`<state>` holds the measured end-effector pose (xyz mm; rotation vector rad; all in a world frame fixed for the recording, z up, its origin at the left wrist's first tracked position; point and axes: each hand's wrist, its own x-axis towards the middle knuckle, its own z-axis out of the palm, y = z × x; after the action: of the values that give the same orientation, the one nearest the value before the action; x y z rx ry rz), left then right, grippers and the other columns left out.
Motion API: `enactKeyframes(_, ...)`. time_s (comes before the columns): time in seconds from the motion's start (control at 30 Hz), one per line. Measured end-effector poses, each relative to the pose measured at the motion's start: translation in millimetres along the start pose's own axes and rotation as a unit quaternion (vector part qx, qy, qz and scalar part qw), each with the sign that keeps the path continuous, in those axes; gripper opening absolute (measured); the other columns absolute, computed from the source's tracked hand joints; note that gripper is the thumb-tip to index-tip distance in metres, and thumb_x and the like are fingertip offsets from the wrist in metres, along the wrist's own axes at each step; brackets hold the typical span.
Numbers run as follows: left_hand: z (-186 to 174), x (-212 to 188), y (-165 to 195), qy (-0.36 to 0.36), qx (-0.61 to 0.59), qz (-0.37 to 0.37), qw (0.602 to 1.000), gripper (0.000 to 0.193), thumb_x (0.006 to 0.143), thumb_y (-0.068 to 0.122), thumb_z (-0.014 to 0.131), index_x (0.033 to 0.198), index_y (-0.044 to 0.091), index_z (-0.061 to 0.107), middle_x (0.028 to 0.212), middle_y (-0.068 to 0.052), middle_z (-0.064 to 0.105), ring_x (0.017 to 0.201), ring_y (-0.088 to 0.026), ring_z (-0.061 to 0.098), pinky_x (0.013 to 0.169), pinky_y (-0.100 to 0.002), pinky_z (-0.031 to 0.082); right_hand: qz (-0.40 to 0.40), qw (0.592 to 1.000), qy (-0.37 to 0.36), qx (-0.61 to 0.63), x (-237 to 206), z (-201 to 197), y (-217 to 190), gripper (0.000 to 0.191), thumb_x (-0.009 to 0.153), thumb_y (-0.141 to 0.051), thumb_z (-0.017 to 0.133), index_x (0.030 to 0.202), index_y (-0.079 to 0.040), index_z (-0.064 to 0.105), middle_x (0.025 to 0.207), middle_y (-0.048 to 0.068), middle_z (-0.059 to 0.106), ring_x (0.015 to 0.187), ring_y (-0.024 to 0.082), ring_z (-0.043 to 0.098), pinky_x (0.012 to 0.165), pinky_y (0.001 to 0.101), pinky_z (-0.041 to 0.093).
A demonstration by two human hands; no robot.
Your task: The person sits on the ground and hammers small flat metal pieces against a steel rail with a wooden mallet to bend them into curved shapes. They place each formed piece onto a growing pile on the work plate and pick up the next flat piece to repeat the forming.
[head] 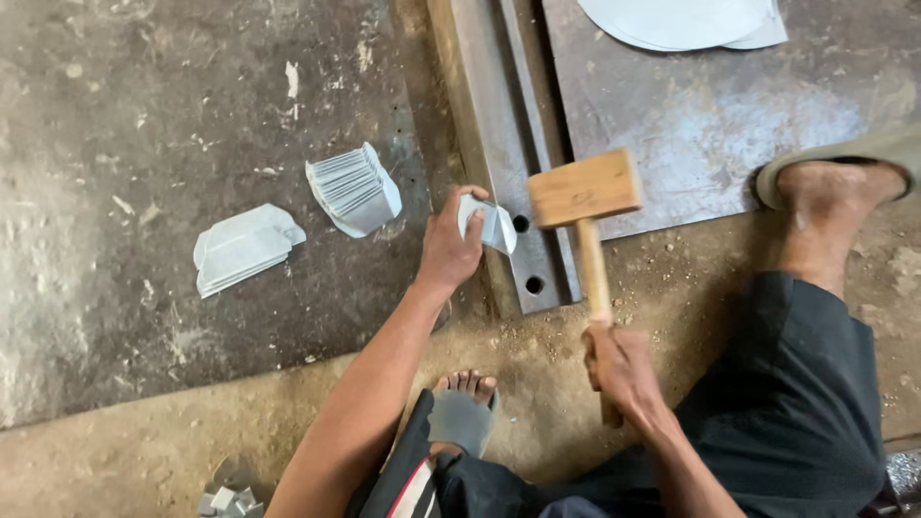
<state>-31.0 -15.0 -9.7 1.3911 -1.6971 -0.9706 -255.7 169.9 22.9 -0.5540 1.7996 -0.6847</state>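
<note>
While left hand (pixel 449 245) pins sheet piece (pixel 487 223) | steel bar (pixel 499 163) edge | mallet (pixel 583 192) probably just above

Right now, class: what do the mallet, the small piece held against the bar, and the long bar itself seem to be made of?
Mallet in the right hand: wood, unfinished, pale tan with visible grain.
Small piece in the left hand: probably thin sheet metal, dull grey-silver, bent.
Long bar: likely steel, dark and rusty brown, with drilled holes.

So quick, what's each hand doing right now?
Left hand: closed on a small bent metal piece.
Right hand: closed around the wooden mallet handle.
</note>
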Motion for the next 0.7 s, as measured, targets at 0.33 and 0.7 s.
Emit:
enactKeyframes(0.33,4,-4,-4,0.007,-0.03,0.035,0.999,0.021,0.103,0.024,0.053,0.122,0.016,0.057,0.092,-0.013,0.072,0.088,-0.034,0.075,0.083,-0.044,0.056,-0.184,0.972,0.03,-0.143,-15,8,75,0.048,0.111,-0.029,0.045,0.072,-0.003,0.057,0.052,0.006,0.049,0.043,0.015,0.045,0.042,0.0338,0.034)
enactKeyframes(0.7,5,-4,0,0.012,-0.034,0.045,0.998,0.022,0.101,0.021,0.055,0.122,0.016,0.057,0.096,-0.014,0.073,0.09,-0.033,0.076,0.082,-0.042,0.055,-0.252,0.954,0.072,0.147,-29,-1,65,0.036,0.105,-0.025,0.043,0.079,-0.005,0.059,0.058,0.003,0.054,0.047,0.014,0.051,0.043,0.0292,0.042)
